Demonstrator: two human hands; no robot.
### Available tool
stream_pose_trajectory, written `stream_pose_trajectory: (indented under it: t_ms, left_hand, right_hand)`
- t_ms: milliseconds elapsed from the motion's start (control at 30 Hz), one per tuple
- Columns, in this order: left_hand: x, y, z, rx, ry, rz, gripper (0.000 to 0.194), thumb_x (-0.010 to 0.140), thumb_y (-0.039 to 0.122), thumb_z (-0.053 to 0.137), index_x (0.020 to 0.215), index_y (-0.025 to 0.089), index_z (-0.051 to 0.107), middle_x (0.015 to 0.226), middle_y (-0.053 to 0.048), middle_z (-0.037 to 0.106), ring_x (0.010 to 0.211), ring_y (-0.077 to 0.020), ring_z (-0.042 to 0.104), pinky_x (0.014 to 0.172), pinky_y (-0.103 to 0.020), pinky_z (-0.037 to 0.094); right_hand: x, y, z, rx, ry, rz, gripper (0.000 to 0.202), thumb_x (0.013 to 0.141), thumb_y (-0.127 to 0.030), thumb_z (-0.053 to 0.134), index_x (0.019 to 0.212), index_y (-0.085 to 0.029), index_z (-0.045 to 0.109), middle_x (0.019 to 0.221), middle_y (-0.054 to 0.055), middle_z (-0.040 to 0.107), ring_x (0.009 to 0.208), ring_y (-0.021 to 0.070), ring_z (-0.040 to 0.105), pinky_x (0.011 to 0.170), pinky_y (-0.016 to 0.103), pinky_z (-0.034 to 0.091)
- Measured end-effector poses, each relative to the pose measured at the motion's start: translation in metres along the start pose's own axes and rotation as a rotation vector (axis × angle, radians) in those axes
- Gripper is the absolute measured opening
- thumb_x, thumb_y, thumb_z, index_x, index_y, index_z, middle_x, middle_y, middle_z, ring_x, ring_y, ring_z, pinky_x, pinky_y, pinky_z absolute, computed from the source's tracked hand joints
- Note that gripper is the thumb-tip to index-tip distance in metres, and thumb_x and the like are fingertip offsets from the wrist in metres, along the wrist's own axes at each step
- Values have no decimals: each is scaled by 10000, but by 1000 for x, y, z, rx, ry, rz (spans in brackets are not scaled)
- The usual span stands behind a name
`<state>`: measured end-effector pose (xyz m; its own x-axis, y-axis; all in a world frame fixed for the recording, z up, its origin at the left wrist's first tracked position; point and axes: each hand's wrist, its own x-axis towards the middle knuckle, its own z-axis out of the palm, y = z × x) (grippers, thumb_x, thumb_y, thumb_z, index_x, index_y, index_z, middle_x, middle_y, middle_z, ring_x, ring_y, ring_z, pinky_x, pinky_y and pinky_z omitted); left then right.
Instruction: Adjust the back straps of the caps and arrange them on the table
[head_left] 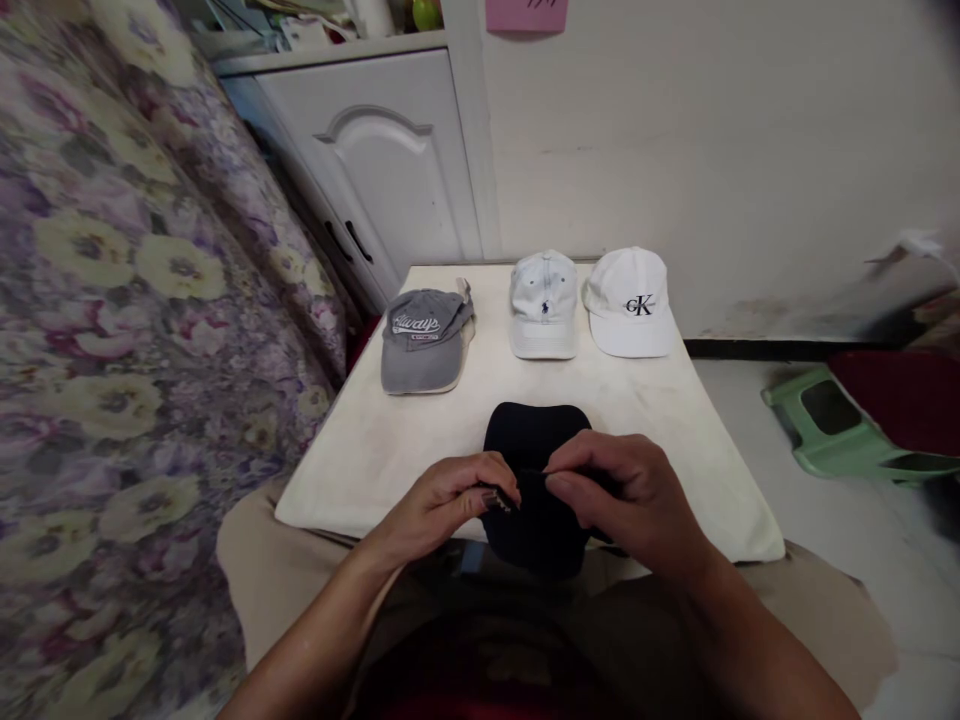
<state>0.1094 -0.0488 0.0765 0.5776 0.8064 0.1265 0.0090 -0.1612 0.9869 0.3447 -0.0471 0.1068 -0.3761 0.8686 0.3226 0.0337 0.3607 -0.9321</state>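
Observation:
A black cap lies at the near edge of the cloth-covered table, its front part hanging past the edge toward my lap. My left hand pinches one end of the cap's dark strap, where a small metal buckle shows. Thumb and forefinger of my right hand pinch the strap's other side, just to the right. Farther back on the table are a grey cap at the left, a pale blue cap in the middle and a white cap at the right.
A floral curtain hangs along the left side. Behind the table stand a white cabinet and a wall with a pink paper. On the floor at the right is a green stool with a dark red top.

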Motion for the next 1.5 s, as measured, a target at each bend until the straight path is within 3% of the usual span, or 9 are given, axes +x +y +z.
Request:
stream_pose_trajectory:
  t_ms: [133, 333, 533, 833, 1067, 1300, 1500]
  left_hand:
    - [-3, 3, 0, 104, 34, 4, 313, 982, 422, 547, 1003, 165, 724, 911, -76, 656, 853, -197, 603, 774, -304, 467]
    - [-2, 1, 3, 135, 81, 81, 311, 986, 425, 540, 986, 178, 730, 907, -71, 667, 857, -194, 594, 778, -299, 454]
    - [-3, -1, 7, 127, 120, 110, 251, 1005, 349, 522, 1036, 194, 716, 997, -80, 648, 875, -188, 585, 769, -289, 453]
    - [-4, -4, 9, 49, 134, 119, 141, 996, 261, 547, 997, 202, 675, 951, -48, 625, 878, -169, 550, 772, -267, 420]
    - [-5, -6, 8, 34, 138, 27, 109, 989, 264, 561, 987, 205, 653, 931, -25, 606, 860, -155, 544, 769, -253, 410]
    - [-1, 3, 5, 60, 52, -27, 132, 983, 281, 564, 1015, 214, 672, 982, -26, 623, 888, -165, 559, 791, -262, 415]
    - [1, 8, 6, 52, 67, -95, 125, 957, 310, 609, 910, 203, 653, 922, -5, 591, 830, -145, 533, 737, -244, 402]
  right_hand:
    - [-2, 1, 7, -82, 20, -35, 136, 900, -182, 614, 769, -210, 640, 664, -28, 630, 584, 113, 573, 560, 238, 442]
    - [-6, 4, 11, -183, 42, -57, 82, 923, -160, 565, 888, -226, 598, 734, -19, 661, 592, 116, 594, 573, 242, 453]
    - [-8, 6, 14, -148, 16, -59, 58, 935, -182, 572, 917, -233, 592, 752, -15, 664, 667, 138, 636, 612, 250, 473]
    - [-5, 8, 17, -126, 15, -61, 34, 924, -224, 612, 895, -224, 630, 747, -19, 668, 640, 126, 627, 607, 244, 471]
    - [-2, 10, 18, -114, 8, 13, 65, 914, -249, 619, 854, -225, 616, 718, -16, 665, 635, 137, 622, 578, 247, 458]
    - [0, 14, 19, -110, 6, 16, 71, 919, -250, 616, 854, -221, 606, 724, -20, 651, 636, 133, 598, 590, 252, 439]
    - [-1, 18, 24, -50, -19, 67, 45, 908, -202, 603, 871, -226, 594, 737, -24, 655, 638, 131, 593, 590, 250, 434]
